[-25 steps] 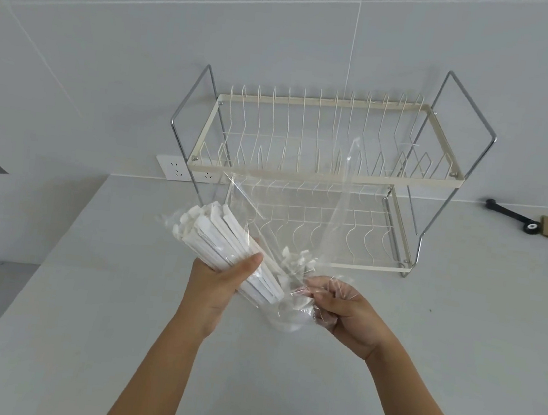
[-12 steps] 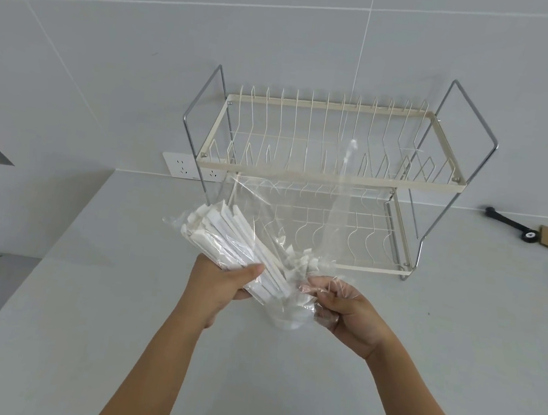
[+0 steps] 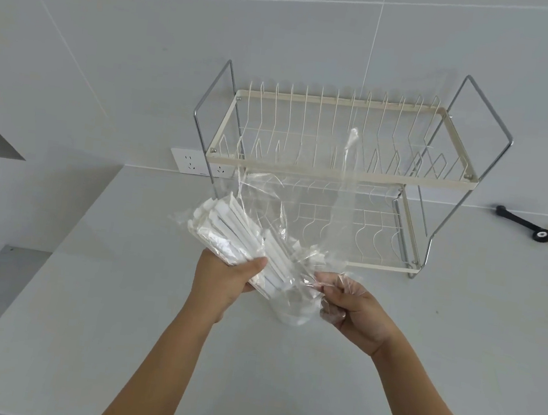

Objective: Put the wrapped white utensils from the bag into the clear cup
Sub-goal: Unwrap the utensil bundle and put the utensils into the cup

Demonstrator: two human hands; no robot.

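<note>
At frame centre, left hand [image 3: 222, 282] fingers are gripping the wrapped utensils [image 3: 228, 232], right hand [image 3: 353, 308] fingers pinching the bag [image 3: 343, 195], over open bench [image 3: 457, 333].

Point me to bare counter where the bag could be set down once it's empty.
Bare counter lies left of the left hand, out to its left edge. More runs right of the right hand, in front of the dish rack and the black tool. It is crowded between the hands: bag, wrapped utensils, clear cup.
</note>
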